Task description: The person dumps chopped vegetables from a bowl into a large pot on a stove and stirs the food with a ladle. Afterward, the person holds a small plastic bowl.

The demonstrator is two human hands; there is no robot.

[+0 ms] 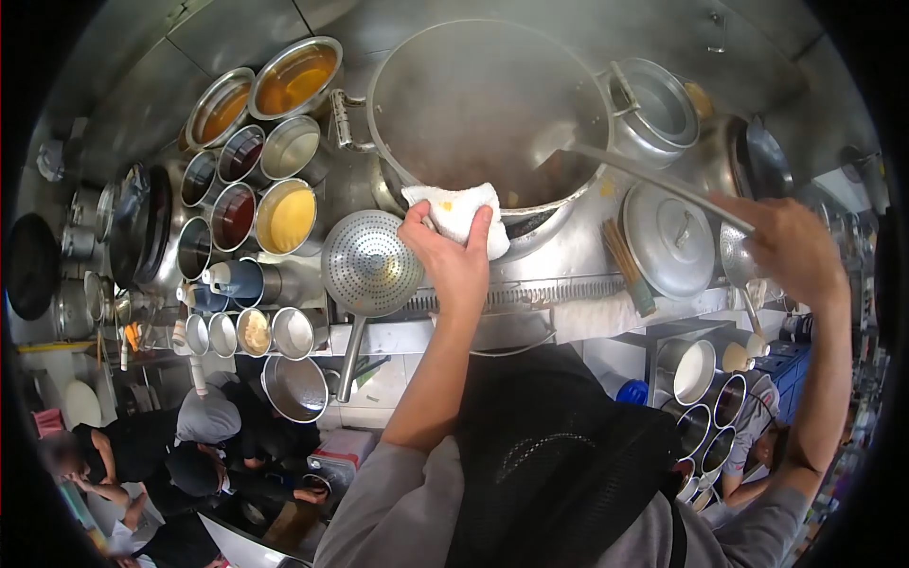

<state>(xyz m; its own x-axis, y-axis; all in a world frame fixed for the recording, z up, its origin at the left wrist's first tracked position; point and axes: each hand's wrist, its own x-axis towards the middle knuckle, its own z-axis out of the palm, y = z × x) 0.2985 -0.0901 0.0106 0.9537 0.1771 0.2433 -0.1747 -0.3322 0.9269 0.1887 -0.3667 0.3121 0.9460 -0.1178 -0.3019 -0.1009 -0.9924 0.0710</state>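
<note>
White cloth (457, 210) in curled left grip (456, 261)

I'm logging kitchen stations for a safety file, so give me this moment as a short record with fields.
Left hand: holds a white cloth at the near rim of the large pot
Right hand: grips a long-handled utensil, its far end in the pot
Pot contents: blurred by steam
Left side: perforated strainer; metal container with yellow contents
Right side: metal lid, handle up
</note>
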